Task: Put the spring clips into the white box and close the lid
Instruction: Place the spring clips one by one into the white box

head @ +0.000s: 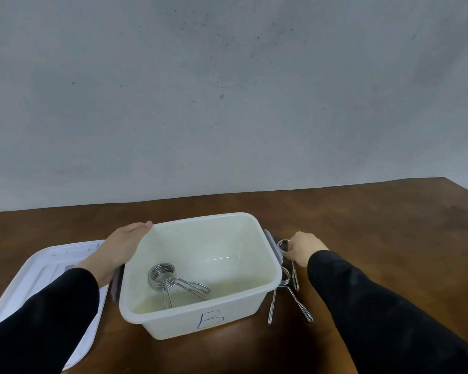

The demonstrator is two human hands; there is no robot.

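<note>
The white box (265, 286) stands open on the brown table, a blue "B" on its front wall. One metal spring clip (170, 282) lies inside it at the left. My left hand (119, 249) rests flat against the box's left wall, holding nothing. On the table right of the box, my right hand (303, 248) has its fingers closed on the coil of a second spring clip (284, 245). A third spring clip (289, 295) lies just in front of it, next to the box. The white lid (41, 271) lies flat on the table at the left, partly under my left sleeve.
Grey latches (270, 238) hang on both short sides of the box. The table's far edge meets a grey wall; its right edge slants away at the far right. Bare wood lies behind the box and to the right.
</note>
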